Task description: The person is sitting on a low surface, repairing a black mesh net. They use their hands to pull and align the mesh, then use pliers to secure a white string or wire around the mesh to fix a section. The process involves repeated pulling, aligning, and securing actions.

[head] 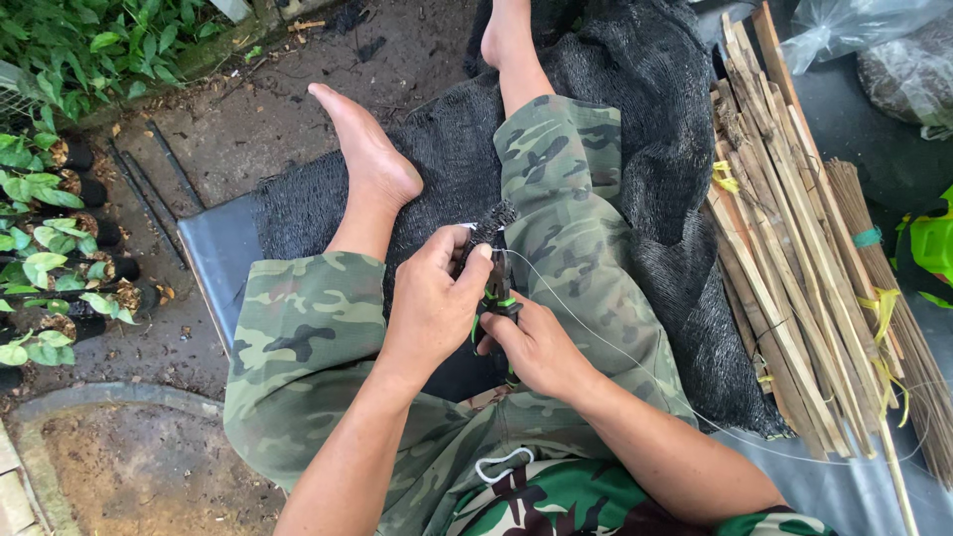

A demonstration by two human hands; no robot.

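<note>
My left hand (432,303) pinches a small fold of black shade netting (493,220) between thumb and fingers, just above my lap. My right hand (536,347) grips black pliers with green-trimmed handles (499,298), their jaws pointing up at the pinched netting. A thin pale line (596,333) runs from the pliers' tip across my right thigh and off to the right. I sit in camouflage trousers with bare feet stretched out on a larger sheet of the same black netting (655,89).
A bundle of split bamboo slats (784,248) and a tied sheaf of thin sticks (884,268) lie to the right. Potted seedlings in black bags (60,228) stand at the left on wet ground. Clear plastic bags (874,40) sit top right.
</note>
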